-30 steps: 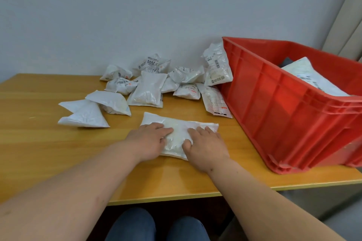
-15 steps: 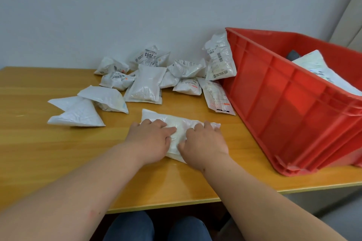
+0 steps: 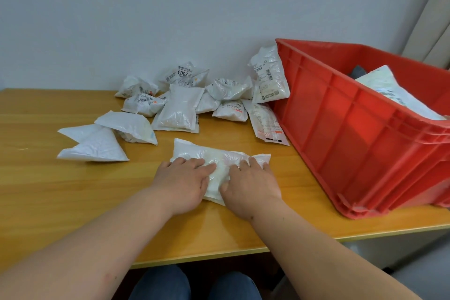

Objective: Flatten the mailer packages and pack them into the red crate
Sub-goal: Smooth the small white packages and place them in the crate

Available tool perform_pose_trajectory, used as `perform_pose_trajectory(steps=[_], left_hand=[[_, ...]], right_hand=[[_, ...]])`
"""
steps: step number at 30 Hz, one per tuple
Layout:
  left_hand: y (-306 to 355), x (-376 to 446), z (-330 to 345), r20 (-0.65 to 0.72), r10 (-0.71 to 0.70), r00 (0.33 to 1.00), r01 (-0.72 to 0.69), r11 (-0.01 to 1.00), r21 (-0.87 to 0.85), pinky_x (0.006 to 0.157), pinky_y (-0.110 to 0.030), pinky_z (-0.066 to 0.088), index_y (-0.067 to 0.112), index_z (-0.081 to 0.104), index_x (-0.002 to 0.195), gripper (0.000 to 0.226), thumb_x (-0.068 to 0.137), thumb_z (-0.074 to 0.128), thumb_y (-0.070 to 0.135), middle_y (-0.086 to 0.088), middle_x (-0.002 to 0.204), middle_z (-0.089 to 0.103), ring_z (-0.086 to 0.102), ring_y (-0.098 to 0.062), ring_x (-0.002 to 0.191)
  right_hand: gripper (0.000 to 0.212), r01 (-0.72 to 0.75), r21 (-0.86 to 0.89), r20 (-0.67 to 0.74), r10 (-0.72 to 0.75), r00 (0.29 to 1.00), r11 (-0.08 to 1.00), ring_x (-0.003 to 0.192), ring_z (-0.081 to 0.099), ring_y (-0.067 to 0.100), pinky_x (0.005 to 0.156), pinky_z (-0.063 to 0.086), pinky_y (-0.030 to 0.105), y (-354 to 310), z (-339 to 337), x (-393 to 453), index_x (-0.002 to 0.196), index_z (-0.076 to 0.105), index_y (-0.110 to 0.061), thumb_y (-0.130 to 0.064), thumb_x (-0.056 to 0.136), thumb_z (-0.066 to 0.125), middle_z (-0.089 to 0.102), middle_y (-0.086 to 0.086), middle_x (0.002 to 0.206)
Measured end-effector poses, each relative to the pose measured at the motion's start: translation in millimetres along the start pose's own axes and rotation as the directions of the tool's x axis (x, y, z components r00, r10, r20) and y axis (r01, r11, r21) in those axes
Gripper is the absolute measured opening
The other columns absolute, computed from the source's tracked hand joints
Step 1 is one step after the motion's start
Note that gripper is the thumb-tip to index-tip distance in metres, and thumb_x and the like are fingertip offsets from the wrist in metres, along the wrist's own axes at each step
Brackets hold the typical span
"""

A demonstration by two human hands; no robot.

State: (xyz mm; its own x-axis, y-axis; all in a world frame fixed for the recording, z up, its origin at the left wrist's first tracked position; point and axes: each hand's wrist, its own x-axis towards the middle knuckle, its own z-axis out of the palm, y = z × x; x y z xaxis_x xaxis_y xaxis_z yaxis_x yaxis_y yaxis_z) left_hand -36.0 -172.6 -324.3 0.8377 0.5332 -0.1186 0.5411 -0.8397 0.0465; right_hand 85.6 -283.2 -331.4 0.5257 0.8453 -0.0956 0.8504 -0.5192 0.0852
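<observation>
Both hands press flat on one white mailer (image 3: 220,162) that lies near the front edge of the tabletop (image 3: 48,192), about midway along it. The left hand (image 3: 181,181) covers the mailer's left half, the right hand (image 3: 250,185) its right half, fingers laid out straight and pointing toward the back edge; neither hand curls round or pinches the package, and the thumbs nearly meet over the bulge in the middle. The mailer's long axis runs roughly parallel to the front edge, slightly skewed, its right end pointing at the red crate (image 3: 341,129), which sits at the right end of the tabletop with its near corner close to the front edge. That makes the right hand the nearer one to the crate, so once the package is flat enough it is probably the hand to carry it sideways over the crate's tall near wall. A white package (image 3: 389,90) already lies inside. The pile of unflattened mailers (image 3: 180,109) waits toward the back edge, well beyond the fingertips, one of them (image 3: 269,75) leaning against the crate's left wall.
</observation>
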Motion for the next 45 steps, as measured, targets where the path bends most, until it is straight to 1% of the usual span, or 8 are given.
perform_pose_trajectory(steps=[11,19,24,28,31,34,37,45], left_hand=[[-1.4,-3.9,6.9,0.027,0.008,1.0,-0.008,1.0,0.002,0.115,-0.044,0.019,0.046,0.01,0.153,0.05,0.104,0.016,0.044,0.012,0.163,0.011,0.014,-0.019,0.148],[-2.5,-6.2,18.5,0.018,0.006,1.0,-0.006,1.0,0.011,0.116,-0.042,0.018,0.045,0.005,0.153,0.05,0.104,0.015,0.044,0.012,0.163,0.007,0.01,-0.017,0.149],[-1.3,-7.2,20.4,0.022,0.0,1.0,0.0,1.0,0.011,0.117,-0.042,0.017,0.044,0.003,0.154,0.051,0.104,0.015,0.044,0.012,0.164,0.005,0.009,-0.018,0.149],[-3.3,-1.6,11.4,0.057,0.003,0.998,-0.001,1.0,-0.021,0.113,-0.043,0.028,0.045,0.013,0.153,0.051,0.103,0.022,0.044,0.01,0.161,0.018,0.022,-0.021,0.144],[-9.4,14.2,-6.0,-0.004,-0.011,1.0,0.011,0.997,-0.081,0.104,-0.041,0.039,0.043,0.022,0.15,0.05,0.101,0.033,0.042,0.004,0.152,0.035,0.038,-0.024,0.134],[-12.6,26.6,-6.0,-0.065,-0.039,0.997,0.038,0.999,-0.02,0.117,-0.041,0.023,0.038,0.011,0.154,0.056,0.102,0.031,0.042,0.001,0.161,0.017,0.015,-0.024,0.148],[-12.5,29.5,12.2,0.087,-0.031,0.996,0.031,1.0,0.001,0.123,-0.041,0.001,0.033,-0.001,0.156,0.056,0.104,0.017,0.041,0.0,0.165,-0.005,-0.006,-0.025,0.151],[-14.0,30.8,16.3,0.146,-0.034,0.989,0.031,0.999,0.026,0.123,-0.04,0.005,0.032,-0.002,0.156,0.055,0.104,0.011,0.044,0.003,0.165,-0.006,-0.003,-0.022,0.151]], right_hand=[[0.062,-0.003,-0.015,0.013,0.003,1.0,1.0,0.152,0.008,0.026,0.121,0.007,0.053,-4.2,2.2,-3.5,0.15,0.037,-0.012,-0.042,0.098,0.02,0.028,0.011,0.16],[0.067,0.009,-0.01,0.011,-0.009,1.0,1.0,0.153,0.001,0.027,0.122,0.001,0.053,-3.6,13.8,-8.2,0.158,0.016,-0.012,-0.045,0.1,0.018,0.013,0.012,0.165],[0.067,0.008,0.111,-0.018,-0.006,1.0,0.994,0.152,0.003,0.029,0.123,0.004,0.049,-2.8,22.5,-7.5,0.158,0.014,-0.012,-0.043,0.099,0.022,0.01,0.012,0.165],[0.062,-0.02,0.155,0.074,0.009,0.997,0.988,0.144,0.024,0.032,0.118,0.021,0.045,-1.4,13.4,-5.6,0.152,0.027,-0.012,-0.04,0.098,0.027,0.025,0.013,0.158],[0.04,-0.06,0.152,0.1,0.045,0.994,0.987,0.114,0.049,0.029,0.094,0.036,0.041,-2.3,-14.5,6.1,0.124,0.053,-0.019,-0.037,0.095,0.033,0.054,0.006,0.132],[0.052,-0.012,0.248,0.005,0.011,1.0,0.969,0.139,0.031,0.031,0.112,0.026,0.049,-11.6,-16.0,17.7,0.146,0.038,-0.025,-0.045,0.098,0.028,0.035,0.005,0.154],[0.057,0.018,0.29,0.089,-0.046,0.995,0.957,0.152,-0.002,0.028,0.121,0.001,0.056,-21.6,-0.3,24.0,0.157,0.015,-0.034,-0.048,0.102,0.02,0.002,-0.001,0.167],[0.058,0.033,0.205,0.061,-0.047,0.997,0.978,0.153,-0.001,0.027,0.12,-0.004,0.057,-22.0,15.4,28.9,0.157,0.013,-0.031,-0.047,0.102,0.015,0.005,0.0,0.167]])
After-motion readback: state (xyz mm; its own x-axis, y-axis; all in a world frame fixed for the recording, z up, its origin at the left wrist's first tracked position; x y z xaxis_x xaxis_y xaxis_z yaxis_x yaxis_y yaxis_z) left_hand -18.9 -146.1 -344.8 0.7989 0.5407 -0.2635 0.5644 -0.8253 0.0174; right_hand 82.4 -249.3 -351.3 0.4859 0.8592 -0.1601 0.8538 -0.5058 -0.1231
